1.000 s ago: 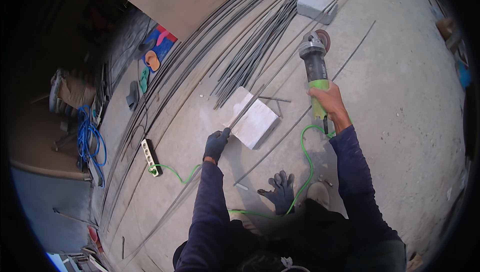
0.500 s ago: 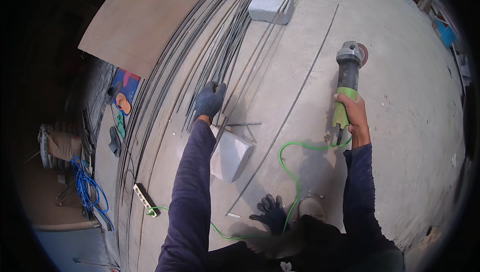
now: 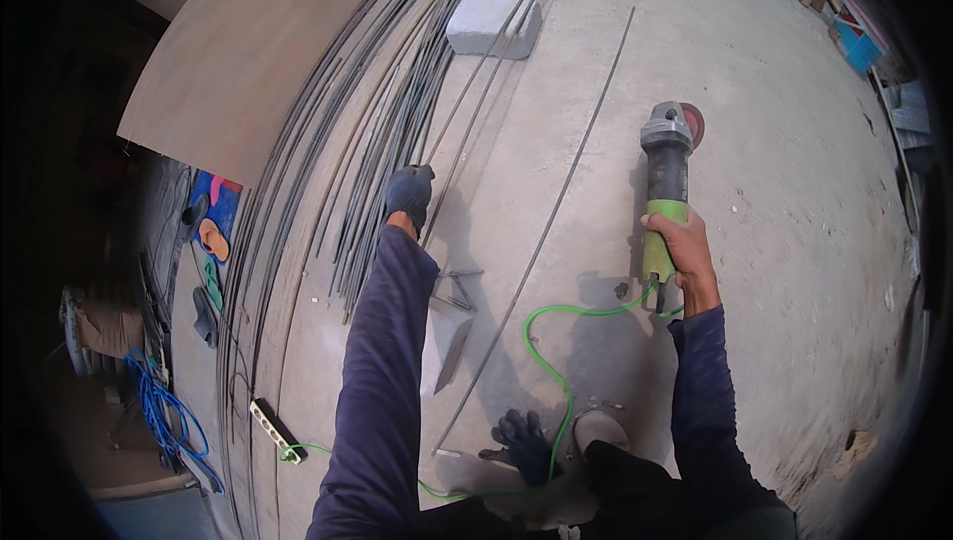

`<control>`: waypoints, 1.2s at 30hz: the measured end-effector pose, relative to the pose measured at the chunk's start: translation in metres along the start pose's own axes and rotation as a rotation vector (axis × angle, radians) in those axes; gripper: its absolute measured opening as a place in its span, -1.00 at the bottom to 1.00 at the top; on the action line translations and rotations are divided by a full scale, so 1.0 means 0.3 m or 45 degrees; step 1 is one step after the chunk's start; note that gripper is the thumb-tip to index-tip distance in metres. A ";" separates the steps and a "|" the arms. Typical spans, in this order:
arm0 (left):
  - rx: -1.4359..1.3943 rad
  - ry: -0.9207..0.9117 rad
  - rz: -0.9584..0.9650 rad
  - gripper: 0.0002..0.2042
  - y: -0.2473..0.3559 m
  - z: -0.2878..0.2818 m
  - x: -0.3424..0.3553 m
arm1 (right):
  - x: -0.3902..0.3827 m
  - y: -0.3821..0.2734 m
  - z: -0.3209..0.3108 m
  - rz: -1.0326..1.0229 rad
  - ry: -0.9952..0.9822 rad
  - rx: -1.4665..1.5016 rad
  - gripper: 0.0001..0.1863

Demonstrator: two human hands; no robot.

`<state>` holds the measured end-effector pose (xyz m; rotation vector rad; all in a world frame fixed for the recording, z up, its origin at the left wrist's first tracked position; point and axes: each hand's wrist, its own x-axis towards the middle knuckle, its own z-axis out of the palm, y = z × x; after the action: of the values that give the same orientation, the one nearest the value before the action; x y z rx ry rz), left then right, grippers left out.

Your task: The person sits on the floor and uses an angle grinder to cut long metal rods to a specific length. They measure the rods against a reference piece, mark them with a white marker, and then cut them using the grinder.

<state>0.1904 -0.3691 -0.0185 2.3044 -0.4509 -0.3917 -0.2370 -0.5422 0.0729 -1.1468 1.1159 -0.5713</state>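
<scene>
My left hand (image 3: pixel 409 193), in a dark work glove, is closed around a thin steel rod (image 3: pixel 467 93) that slants up over a pale block (image 3: pixel 475 28). A second rod (image 3: pixel 464 135) runs close beside the hand. My bare right hand (image 3: pixel 685 247) grips the green rear of an angle grinder (image 3: pixel 667 168), whose reddish disc points away from me, above the floor. Its green cord (image 3: pixel 556 361) loops down towards my feet. Left of my left hand lies a bundle of steel rods (image 3: pixel 397 123). Below it, my forearm partly covers another pale block (image 3: pixel 449 346) with short rod pieces (image 3: pixel 462 287) by it.
A long single rod (image 3: pixel 566 202) lies on the concrete between my arms. Near my shoe (image 3: pixel 601 431) is a dark glove (image 3: pixel 524 441). At left are a power strip (image 3: pixel 275 429), blue cable (image 3: pixel 164 401), sandals (image 3: pixel 211 239) and a large brown sheet (image 3: pixel 228 64).
The view has shifted slightly. My left hand has closed on the rod and moved a little farther along it, while my right hand and the grinder have come slightly lower.
</scene>
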 end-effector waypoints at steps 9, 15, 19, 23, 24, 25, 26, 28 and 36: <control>0.078 0.157 0.020 -0.70 -0.194 -0.304 -0.001 | -0.015 0.035 0.101 0.017 -0.154 0.044 -0.70; 0.158 0.150 -0.027 -0.53 -0.255 -0.386 -0.056 | -0.052 0.036 0.133 0.034 -0.213 -0.022 -0.69; 0.426 0.210 0.057 -0.41 -0.285 -0.482 -0.159 | -0.080 0.040 0.157 0.024 -0.251 -0.122 -0.68; 0.482 0.337 0.011 -0.37 -0.313 -0.583 -0.394 | -0.113 0.039 0.196 -0.081 -0.326 -0.203 -0.68; 0.439 0.345 -0.019 -0.39 -0.328 -0.602 -0.475 | -0.113 0.050 0.205 -0.109 -0.355 -0.228 -0.68; 0.348 0.305 -0.127 -0.42 -0.329 -0.602 -0.566 | -0.112 0.058 0.209 -0.139 -0.376 -0.254 -0.68; 0.260 0.266 -0.236 -0.46 -0.335 -0.598 -0.667 | -0.119 0.060 0.223 -0.153 -0.401 -0.274 -0.68; 0.260 0.310 -0.332 -0.49 -0.443 -0.580 -0.828 | -0.149 0.059 0.281 -0.180 -0.463 -0.306 -0.66; 0.404 0.297 -0.365 -0.45 -0.535 -0.496 -1.121 | -0.274 0.115 0.463 -0.393 -0.611 -0.839 -0.35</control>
<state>-0.0165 -0.0269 0.0150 2.6947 -0.0671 -0.1922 -0.1484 -0.4029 0.0735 -1.9300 0.7173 -0.1258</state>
